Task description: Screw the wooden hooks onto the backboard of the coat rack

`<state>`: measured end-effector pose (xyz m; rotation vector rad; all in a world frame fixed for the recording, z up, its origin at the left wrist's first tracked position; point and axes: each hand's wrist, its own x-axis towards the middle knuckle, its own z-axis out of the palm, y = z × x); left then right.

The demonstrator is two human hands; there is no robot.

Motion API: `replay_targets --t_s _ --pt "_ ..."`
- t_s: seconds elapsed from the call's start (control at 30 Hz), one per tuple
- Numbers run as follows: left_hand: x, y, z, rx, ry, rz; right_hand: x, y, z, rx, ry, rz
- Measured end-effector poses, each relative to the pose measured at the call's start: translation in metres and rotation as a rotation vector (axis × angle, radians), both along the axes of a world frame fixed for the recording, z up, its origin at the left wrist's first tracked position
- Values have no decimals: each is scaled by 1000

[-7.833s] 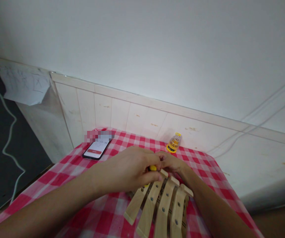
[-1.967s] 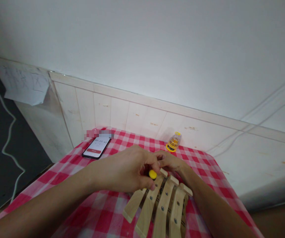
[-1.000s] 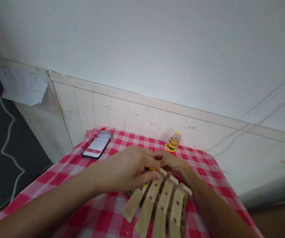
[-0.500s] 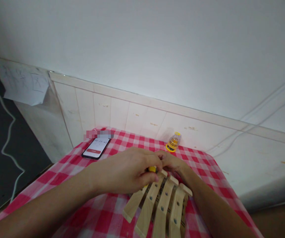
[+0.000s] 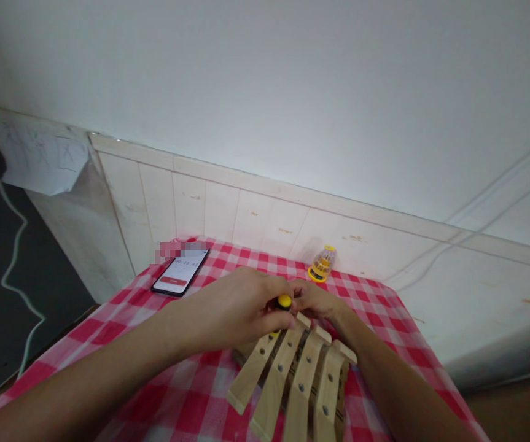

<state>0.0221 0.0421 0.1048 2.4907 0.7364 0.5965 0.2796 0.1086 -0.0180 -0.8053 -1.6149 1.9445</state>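
Observation:
My left hand (image 5: 250, 307) is closed round a small screwdriver (image 5: 284, 301) whose yellow and black handle end shows between thumb and fingers. Its shaft is hidden. My right hand (image 5: 317, 299) meets the left fingertips at the far end of the wooden slats, fingers curled together; what they pinch is hidden. Below both hands lie several pale wooden slats (image 5: 308, 362), fanned out side by side, with raised blocks at their far ends and screw heads along them. They rest on a brown base (image 5: 345, 383). A bit of yellow (image 5: 274, 334) shows beside the leftmost slat.
A red and white checked cloth (image 5: 186, 393) covers the table. A phone (image 5: 180, 271) with a running timer lies at the back left. Near the wall (image 5: 255, 215) stands a cone-shaped yellow and clear bit holder (image 5: 322, 265). A pale cable (image 5: 23, 227) hangs at the left.
My left hand has lifted slightly and its grip has shifted, so more of the screwdriver's handle end shows. The right hand and wooden slats stay nearly still.

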Motion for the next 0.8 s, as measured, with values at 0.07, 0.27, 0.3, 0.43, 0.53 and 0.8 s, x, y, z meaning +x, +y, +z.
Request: replay_targets --t_s 0.07,0.27,0.3,0.43,0.53,0.8 --pt "1 3 -3 5 -62 54 0 0 -2 -10 13 -9" --pt "6 11 -13 21 -44 143 0 0 -3 -10 16 -14" --pt "7 11 -13 13 -41 144 0 1 -3 -7 13 -13" --pt "9 10 -13 -14 -34 136 3 4 -6 9 -3 -6" --pt "10 9 -16 -14 -44 123 5 5 -7 22 -10 6" --pt "12 14 -29 68 -12 196 3 3 -3 14 -3 24"
